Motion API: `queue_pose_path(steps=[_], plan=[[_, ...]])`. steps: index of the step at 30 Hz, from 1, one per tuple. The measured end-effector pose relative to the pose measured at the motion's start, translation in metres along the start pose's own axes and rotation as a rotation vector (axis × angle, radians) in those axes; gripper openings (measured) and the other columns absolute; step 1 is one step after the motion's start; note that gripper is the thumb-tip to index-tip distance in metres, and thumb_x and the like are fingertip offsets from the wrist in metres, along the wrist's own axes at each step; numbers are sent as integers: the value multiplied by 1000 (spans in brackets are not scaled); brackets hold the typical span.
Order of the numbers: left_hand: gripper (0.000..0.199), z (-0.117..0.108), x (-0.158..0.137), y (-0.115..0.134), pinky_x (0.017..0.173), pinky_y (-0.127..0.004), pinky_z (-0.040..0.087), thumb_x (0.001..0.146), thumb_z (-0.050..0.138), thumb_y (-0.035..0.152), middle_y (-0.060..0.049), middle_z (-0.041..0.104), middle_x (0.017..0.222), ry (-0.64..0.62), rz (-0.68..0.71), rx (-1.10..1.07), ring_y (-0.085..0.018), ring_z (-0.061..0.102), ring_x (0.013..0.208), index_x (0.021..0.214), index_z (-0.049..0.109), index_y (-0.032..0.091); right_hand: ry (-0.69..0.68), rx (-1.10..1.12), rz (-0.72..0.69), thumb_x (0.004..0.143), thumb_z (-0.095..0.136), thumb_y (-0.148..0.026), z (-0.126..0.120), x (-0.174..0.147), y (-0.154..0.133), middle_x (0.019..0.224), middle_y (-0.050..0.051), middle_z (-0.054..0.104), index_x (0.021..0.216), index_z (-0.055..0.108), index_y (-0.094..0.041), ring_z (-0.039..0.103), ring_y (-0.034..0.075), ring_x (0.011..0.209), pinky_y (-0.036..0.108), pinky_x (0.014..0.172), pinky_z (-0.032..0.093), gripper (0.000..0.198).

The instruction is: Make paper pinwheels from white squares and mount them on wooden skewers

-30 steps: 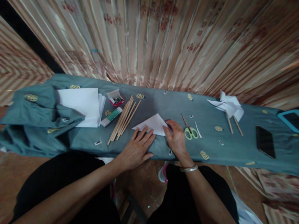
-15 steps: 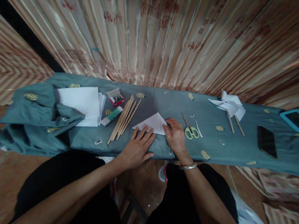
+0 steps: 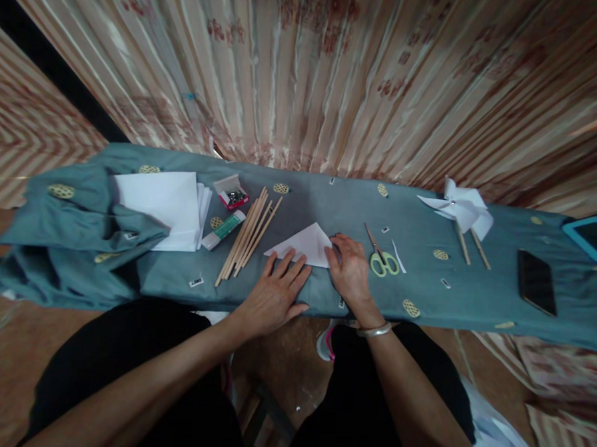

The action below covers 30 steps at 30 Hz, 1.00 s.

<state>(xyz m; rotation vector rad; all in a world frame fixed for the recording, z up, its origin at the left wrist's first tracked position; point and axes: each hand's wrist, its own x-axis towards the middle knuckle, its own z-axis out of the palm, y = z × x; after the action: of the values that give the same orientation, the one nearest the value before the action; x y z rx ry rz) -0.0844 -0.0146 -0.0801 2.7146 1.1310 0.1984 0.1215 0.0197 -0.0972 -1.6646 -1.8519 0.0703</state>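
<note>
A white sheet of paper folded into a triangle (image 3: 305,242) lies on the cloth-covered bench in front of me. My left hand (image 3: 278,286) rests flat across its lower edge, fingers spread. At the right corner of the paper, my right hand (image 3: 349,269) has its thumb on the sheet and its fingers curled around the edge, pinching it. Just right of that hand are green-handled scissors (image 3: 384,263), with their blades pointing away from me, and a thin paper strip (image 3: 398,256). Several wooden sticks (image 3: 248,234) lie in a loose bundle left of the paper.
A stack of white paper (image 3: 162,206), a red-and-white box of small metal pieces (image 3: 231,193) and a green-and-white box (image 3: 224,231) sit on the left. Rightward are paper pinwheels on sticks (image 3: 462,209), a dark phone (image 3: 536,281) and a blue-framed device (image 3: 592,237).
Both hands keep nearly the same place on the folded paper. The whole view shifts only very slightly.
</note>
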Motion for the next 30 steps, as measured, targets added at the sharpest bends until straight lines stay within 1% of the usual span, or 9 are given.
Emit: queue_pose_path(steps=[3, 7, 11, 14, 17, 24, 27, 30], plan=[[68, 1, 0, 0, 116, -61, 18, 92, 51, 53, -17, 37, 155, 16, 0, 2, -38, 22, 147, 147, 38, 14, -14, -32, -11, 97, 44, -44, 0, -2, -4, 123, 19, 65, 117, 66, -12, 57, 31, 113, 48, 98, 46, 43], [69, 2, -1, 0, 116, -62, 18, 92, 51, 53, -17, 39, 154, 28, 5, 10, -39, 24, 147, 147, 38, 14, 2, -95, 8, 94, 49, -51, 0, -8, -9, 130, 24, 60, 128, 57, -7, 54, 35, 120, 52, 99, 43, 56], [68, 1, 0, 0, 115, -62, 18, 92, 51, 53, -17, 40, 153, 36, 13, 15, -39, 24, 146, 146, 39, 13, 6, -108, 51, 95, 45, -53, -2, -18, -5, 137, 25, 54, 136, 50, -8, 49, 36, 126, 55, 102, 39, 61], [68, 1, 0, -1, 116, -61, 19, 92, 51, 53, -17, 39, 154, 33, 13, 18, -39, 25, 146, 146, 39, 13, 13, -112, 92, 97, 41, -48, -8, -28, 5, 140, 24, 52, 139, 47, -10, 46, 35, 130, 55, 103, 38, 56], [68, 2, 0, -1, 116, -60, 19, 92, 51, 53, -17, 39, 154, 34, 15, 24, -39, 25, 146, 146, 39, 13, 26, -125, 104, 98, 39, -39, -16, -37, 14, 140, 23, 51, 138, 47, -11, 45, 33, 131, 53, 103, 39, 50], [69, 3, 1, -1, 116, -62, 17, 92, 52, 52, -17, 38, 155, 26, 7, 27, -40, 23, 147, 146, 39, 11, 50, -196, 126, 94, 38, -22, -29, -48, 24, 137, 22, 54, 136, 51, -12, 47, 33, 129, 57, 104, 38, 45], [69, 2, 1, -1, 116, -63, 16, 92, 53, 51, -18, 38, 154, 22, 5, 26, -40, 24, 146, 146, 40, 11, 37, -148, 87, 92, 36, -16, -32, -48, 24, 137, 20, 55, 136, 51, -13, 48, 31, 130, 57, 105, 39, 46], [69, 1, 1, 0, 116, -63, 17, 92, 52, 52, -18, 38, 154, 18, 12, 28, -40, 24, 146, 146, 40, 11, 0, -33, 24, 91, 33, -13, -35, -42, 22, 131, 19, 61, 134, 52, -12, 53, 27, 126, 53, 106, 42, 48]])
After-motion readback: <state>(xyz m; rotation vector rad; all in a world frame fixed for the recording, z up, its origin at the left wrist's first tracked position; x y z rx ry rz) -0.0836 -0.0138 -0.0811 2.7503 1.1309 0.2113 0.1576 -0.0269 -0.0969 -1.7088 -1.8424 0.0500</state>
